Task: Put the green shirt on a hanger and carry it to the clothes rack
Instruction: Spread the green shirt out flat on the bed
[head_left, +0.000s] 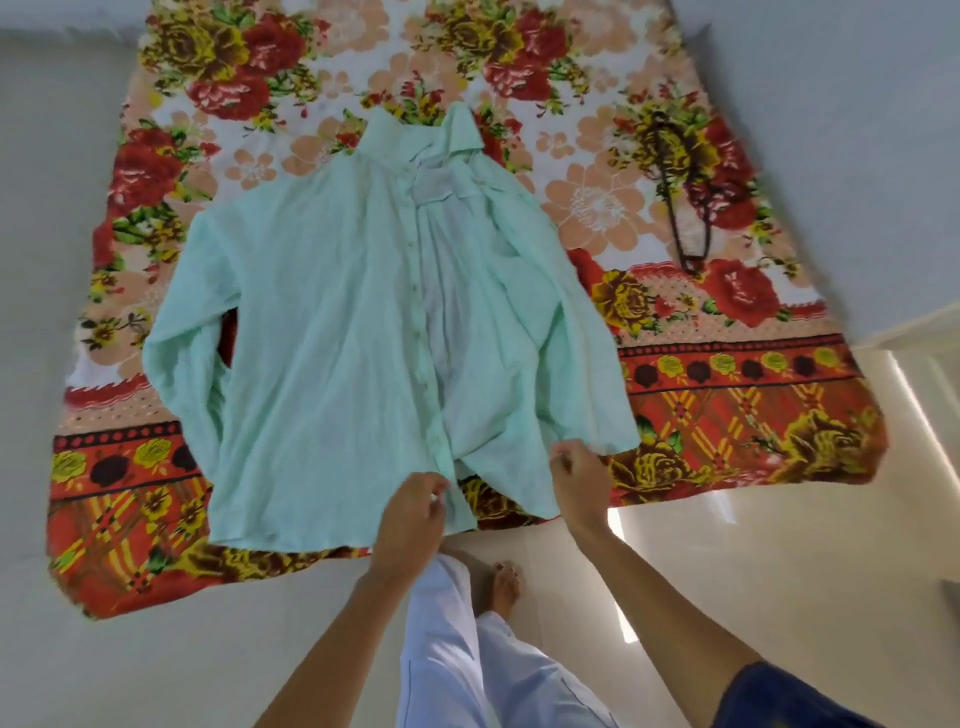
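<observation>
Pale floor (727, 597) surrounds a floral blanket (727, 415) spread flat, and on the blanket the green shirt (337, 312) lies front up, partly unbuttoned, collar away from the person and hem at the near edge. Its long axis runs straight out from the person, sleeves down along both sides.

To the right of the collar, well apart from the shirt, a dark hanger (680, 197) rests on the blanket, hook pointing away. It sits on the right hand's side, so that hand would reach it more easily, though both hands are now at the hem, far from it.

The left hand (410, 514) is at the bottom of the button placket, fingers curled with thumb and fingertips pinching the fabric edge. The right hand (579, 478) pinches the hem of the other front panel near the right sleeve cuff, fingers closed on the cloth.

Judging from this, the shirt is being straightened or opened; the hanger is untouched, and must go in at the collar end, opposite the hands.
</observation>
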